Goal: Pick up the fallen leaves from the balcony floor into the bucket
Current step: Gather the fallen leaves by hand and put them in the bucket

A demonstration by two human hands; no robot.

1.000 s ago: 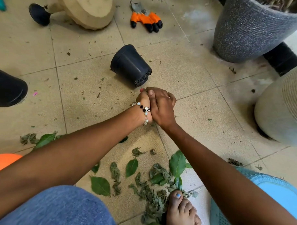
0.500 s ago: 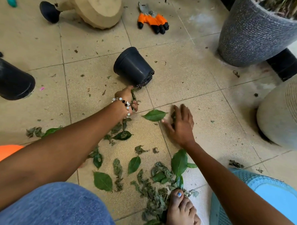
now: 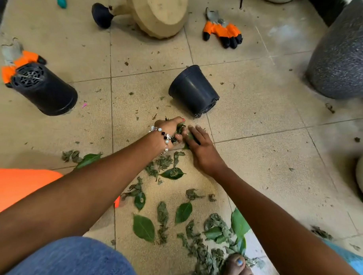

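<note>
Green and dried fallen leaves [image 3: 203, 247] lie scattered over the beige tiled floor, thickest near my bare foot [image 3: 237, 271]. More leaves [image 3: 172, 173] lie just below my hands. My left hand [image 3: 168, 128], with a bead bracelet, is closed on a small clump of leaves at floor level. My right hand [image 3: 198, 146] lies flat beside it, fingers stretched over a green leaf and touching the left hand. An orange container [image 3: 16, 189] shows at the left edge and a light blue one [image 3: 355, 260] at the lower right; I cannot tell which is the bucket.
Two black plastic pots [image 3: 193, 92] [image 3: 44, 91] lie tipped on the floor beyond my hands. Orange gloves [image 3: 223, 33] [image 3: 16, 59] lie farther off. A large grey planter [image 3: 343, 60] stands at the right, a beige pot [image 3: 160, 13] at the top. My jeans-clad knee [image 3: 69, 259] fills the bottom.
A second ago both hands were pressed together above the floor. They then parted, with leaves on the tiles. Now they meet again, the left hand closed on leaves.
</note>
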